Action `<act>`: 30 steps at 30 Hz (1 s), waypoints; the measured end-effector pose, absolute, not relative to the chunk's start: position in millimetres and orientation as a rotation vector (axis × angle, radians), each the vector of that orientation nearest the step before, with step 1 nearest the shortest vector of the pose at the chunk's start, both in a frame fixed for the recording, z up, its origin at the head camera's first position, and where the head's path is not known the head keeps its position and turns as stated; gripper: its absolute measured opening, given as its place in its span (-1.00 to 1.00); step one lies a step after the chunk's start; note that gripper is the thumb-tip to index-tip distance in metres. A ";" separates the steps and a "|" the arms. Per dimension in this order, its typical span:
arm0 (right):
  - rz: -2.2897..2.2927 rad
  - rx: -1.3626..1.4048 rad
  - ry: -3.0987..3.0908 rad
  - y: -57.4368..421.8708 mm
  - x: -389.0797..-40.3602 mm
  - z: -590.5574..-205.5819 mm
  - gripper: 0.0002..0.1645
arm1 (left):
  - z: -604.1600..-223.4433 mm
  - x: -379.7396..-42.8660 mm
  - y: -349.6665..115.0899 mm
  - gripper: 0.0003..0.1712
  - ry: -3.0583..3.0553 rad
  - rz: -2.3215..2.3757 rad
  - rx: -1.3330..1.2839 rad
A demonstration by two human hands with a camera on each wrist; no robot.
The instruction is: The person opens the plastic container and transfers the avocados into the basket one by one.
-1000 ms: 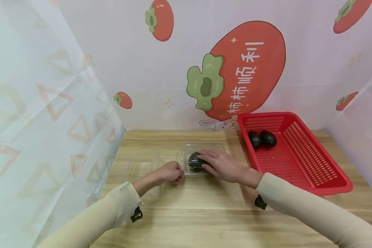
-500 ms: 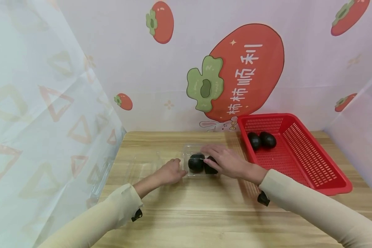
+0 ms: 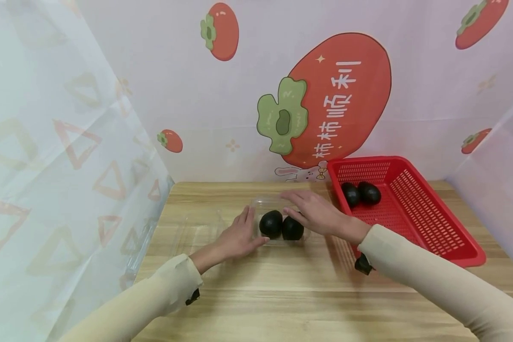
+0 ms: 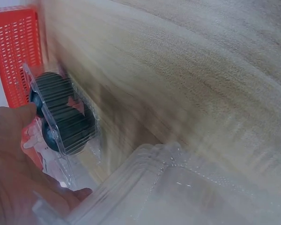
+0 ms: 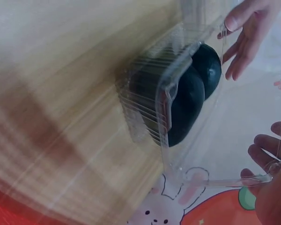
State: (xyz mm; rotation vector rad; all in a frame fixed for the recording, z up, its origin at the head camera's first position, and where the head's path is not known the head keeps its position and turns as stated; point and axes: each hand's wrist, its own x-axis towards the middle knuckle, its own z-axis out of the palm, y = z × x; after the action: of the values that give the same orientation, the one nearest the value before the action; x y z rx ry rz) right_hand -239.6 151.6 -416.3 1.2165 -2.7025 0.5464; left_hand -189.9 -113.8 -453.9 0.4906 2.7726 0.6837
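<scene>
A clear plastic clamshell box [image 3: 277, 242] on the table holds two dark, smooth, egg-shaped fruits [image 3: 271, 224], avocado-like in look. My left hand [image 3: 241, 237] is at the box's left side with fingers straight and thumb by its front edge. Over the box's right part is my right hand [image 3: 316, 213], its fingers extended and slightly bent. In the right wrist view, its fingertips are at the edge of the raised clear lid [image 5: 220, 183]; whether they press it cannot be told. The left wrist view shows the fruits [image 4: 68, 126] through the ribbed box wall.
At the right stands a red perforated basket [image 3: 410, 228] with two more dark fruits [image 3: 369, 193] in its far left corner. Another clear container [image 3: 196, 232] is left of my left hand. Patterned sheets [image 3: 222, 104] surround the wooden table [image 3: 256, 304].
My left fingers have straightened from a curl and moved forward along the box's left side. The right hand has shifted back and right, uncovering both fruits.
</scene>
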 end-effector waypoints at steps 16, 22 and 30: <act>0.895 1.023 -2.833 153.4 -265.0 -398.1 -0.41 | -467.9 -197.8 -105.8 0.39 2.816 0.559 0.557; 1.022 0.978 -2.771 152.7 -278.5 -396.0 -0.49 | -470.2 -199.6 -104.7 0.41 2.804 0.540 0.537; 1.158 0.791 -2.810 152.3 -289.1 -393.3 -0.61 | -471.8 -201.5 -105.4 0.42 2.785 0.528 0.524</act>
State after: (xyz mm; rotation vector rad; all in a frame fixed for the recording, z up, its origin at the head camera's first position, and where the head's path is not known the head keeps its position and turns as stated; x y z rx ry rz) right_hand -289.1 152.3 -393.3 0.7912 -2.8102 1.1575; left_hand -201.5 -105.4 -471.8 0.5245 2.7850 0.5280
